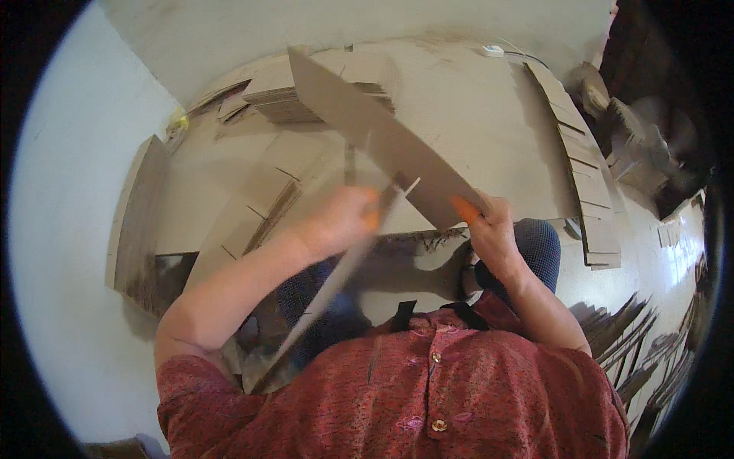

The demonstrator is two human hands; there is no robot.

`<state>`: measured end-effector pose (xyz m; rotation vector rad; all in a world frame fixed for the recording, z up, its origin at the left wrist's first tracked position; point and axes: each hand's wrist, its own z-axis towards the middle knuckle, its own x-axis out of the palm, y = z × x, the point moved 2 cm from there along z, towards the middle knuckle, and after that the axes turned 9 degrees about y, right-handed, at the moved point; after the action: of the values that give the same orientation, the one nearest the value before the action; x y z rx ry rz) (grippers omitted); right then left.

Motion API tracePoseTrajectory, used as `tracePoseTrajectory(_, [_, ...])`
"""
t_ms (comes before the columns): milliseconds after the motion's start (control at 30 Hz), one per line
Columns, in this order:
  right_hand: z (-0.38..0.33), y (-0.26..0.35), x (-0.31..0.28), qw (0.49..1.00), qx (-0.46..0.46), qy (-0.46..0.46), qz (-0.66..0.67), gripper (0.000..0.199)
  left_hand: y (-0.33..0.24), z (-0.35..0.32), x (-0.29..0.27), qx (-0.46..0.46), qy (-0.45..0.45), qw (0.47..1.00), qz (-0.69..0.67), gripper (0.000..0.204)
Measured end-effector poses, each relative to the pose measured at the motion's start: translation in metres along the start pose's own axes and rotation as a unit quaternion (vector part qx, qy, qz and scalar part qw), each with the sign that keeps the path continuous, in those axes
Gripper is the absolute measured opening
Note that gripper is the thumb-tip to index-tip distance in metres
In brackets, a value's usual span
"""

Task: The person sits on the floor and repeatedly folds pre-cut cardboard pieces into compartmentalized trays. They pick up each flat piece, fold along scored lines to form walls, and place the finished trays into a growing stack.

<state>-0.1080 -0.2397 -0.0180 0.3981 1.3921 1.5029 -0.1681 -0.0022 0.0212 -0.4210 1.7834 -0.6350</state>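
My right hand (495, 236) grips the near end of a wide, slotted brown cardboard strip (382, 130), which rises away to the upper left. In my left hand (340, 223), closed and blurred by motion, is a second long cardboard strip (325, 294), seen nearly edge-on and slanting down toward my lap. Its upper end meets or overlaps the first strip near a pale slot; whether the two are interlocked I cannot tell. Orange coverings show on fingers of both hands.
Under my hands is a low cardboard-covered table (466, 107). Cardboard stacks lie at its back (283, 103), beside my left arm (275, 210) and along its right edge (585, 164). Another stack (134, 222) leans at the left. More slotted pieces (634, 336) are at the lower right.
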Motion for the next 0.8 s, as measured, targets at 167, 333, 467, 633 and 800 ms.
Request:
tracePoseTrajectory(167, [-0.003,-0.008,-0.018,0.998,0.052,0.043,-0.008,0.019,-0.032,0.003,0.023,0.038,0.067,0.997,-0.002,0.02])
tracePoseTrajectory(333, [-0.013,-0.039,-0.018,0.969,0.163,0.121,-0.143,0.026,0.015,0.022,0.031,0.07,-0.041,0.994,-0.07,0.046])
tracePoseTrajectory(467, [-0.021,-0.035,-0.015,0.998,-0.005,0.004,-0.068,0.034,0.11,0.012,0.005,-0.097,-0.171,0.949,0.245,0.065])
tracePoseTrajectory(633, [0.016,0.017,-0.009,0.953,-0.169,0.048,-0.246,0.041,0.252,-0.04,-0.002,-0.382,-0.266,0.811,0.354,0.06])
tracePoseTrajectory(800, [0.043,0.016,0.007,0.944,-0.028,0.137,-0.298,0.028,0.195,-0.011,-0.018,-0.276,-0.147,0.894,0.321,0.024])
